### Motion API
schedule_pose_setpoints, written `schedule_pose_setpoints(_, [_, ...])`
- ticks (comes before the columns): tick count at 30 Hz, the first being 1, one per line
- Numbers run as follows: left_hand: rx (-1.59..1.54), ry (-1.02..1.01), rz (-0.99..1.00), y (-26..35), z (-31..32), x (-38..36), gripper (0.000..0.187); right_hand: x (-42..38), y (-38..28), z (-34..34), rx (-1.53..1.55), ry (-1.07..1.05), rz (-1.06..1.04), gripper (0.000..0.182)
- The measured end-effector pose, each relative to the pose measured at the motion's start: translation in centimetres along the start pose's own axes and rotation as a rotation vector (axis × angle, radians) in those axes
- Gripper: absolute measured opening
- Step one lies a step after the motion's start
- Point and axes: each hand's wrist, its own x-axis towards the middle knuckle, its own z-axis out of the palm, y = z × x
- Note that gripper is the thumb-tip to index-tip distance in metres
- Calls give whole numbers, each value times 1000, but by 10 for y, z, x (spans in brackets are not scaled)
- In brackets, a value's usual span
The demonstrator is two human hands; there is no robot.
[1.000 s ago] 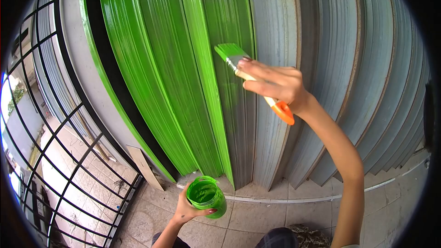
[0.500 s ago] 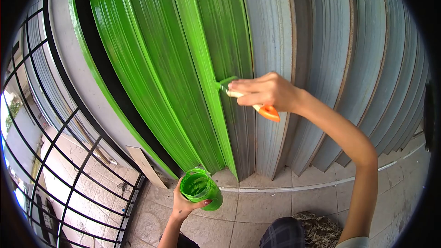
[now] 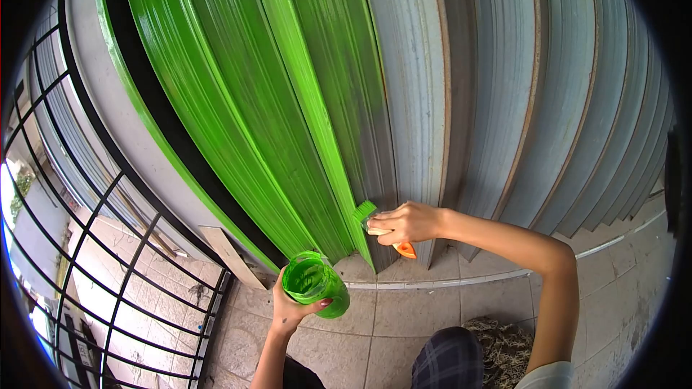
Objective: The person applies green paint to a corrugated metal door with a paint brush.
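Near the lower part of the folding metal shutter, my right hand is closed on a paintbrush with green bristles and an orange handle end. The bristles are at the edge of a green-painted fold. My left hand grips a clear jar of green paint, tilted so its open mouth shows. The shutter's left panels are glossy green. Its right panels are bare grey, and the fold above the brush is green at the top and grey lower down.
A black metal grille stands at the left. A thin board leans by the shutter's lower left corner. Below lies a tiled floor with a pale track. A knee in checked cloth and a frayed brownish item are at the bottom.
My right hand has moved down with the brush, from mid-shutter to close to its lower edge. My left hand still holds the jar in nearly the same place. The view has shifted slightly.
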Motion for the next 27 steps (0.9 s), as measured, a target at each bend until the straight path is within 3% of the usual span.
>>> schedule_pose_setpoints(2, [3,0,-3,-1,0,-1,83,17,28,-27,-17,55,42,6])
schedule_pose_setpoints(7, [-4,-2,-9,1,2,-1,83,59,52,-93,-229,431,121,9])
schedule_pose_setpoints(10, [7,0,-5,0,3,-1,83,49,41,-58,-224,432,141,5])
schedule_pose_setpoints(14, [-1,-2,-18,4,4,-1,82,12,-5,10,-57,166,75,6])
schedule_pose_setpoints(18, [0,-7,-13,5,3,0,82,14,1,-3,-6,57,79,6])
schedule_pose_setpoints(23, [-9,-13,-15,-1,1,0,82,76,56,-94,-189,369,123,10])
schedule_pose_setpoints(25, [-18,-11,-12,-1,2,0,82,80,61,-99,-239,482,103,7])
schedule_pose_setpoints(27, [-19,-10,-8,0,2,1,82,68,46,-73,-216,466,113,4])
